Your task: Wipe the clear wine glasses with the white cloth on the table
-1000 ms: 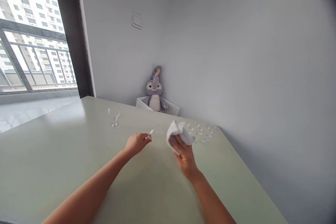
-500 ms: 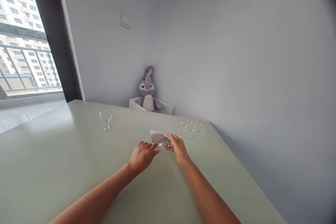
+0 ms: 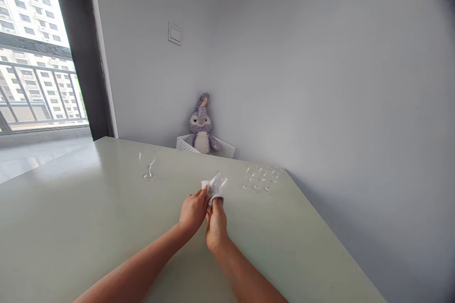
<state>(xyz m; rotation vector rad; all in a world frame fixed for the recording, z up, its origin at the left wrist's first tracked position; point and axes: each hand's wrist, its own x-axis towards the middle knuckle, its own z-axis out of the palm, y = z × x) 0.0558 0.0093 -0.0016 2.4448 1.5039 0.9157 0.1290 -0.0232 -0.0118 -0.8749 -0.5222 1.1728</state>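
Note:
In the head view, a clear wine glass is held tilted above the table, its bowl pointing up and away from me. My left hand is closed on the glass from the left, near the lower bowl. My right hand grips a white cloth wrapped around the glass below the bowl. Stem and foot are hidden by fingers and cloth. A corner of the cloth also shows behind my left fingertips.
Another wine glass stands upright on the pale green table at the left. Several small stemmed glasses are grouped near the far right edge. Beyond the table, a plush toy sits in a white basket by the wall.
My right hand with the cloth has moved left and closer to my left hand, from the bowl to below it. The glass has turned so its bowl points up and away.

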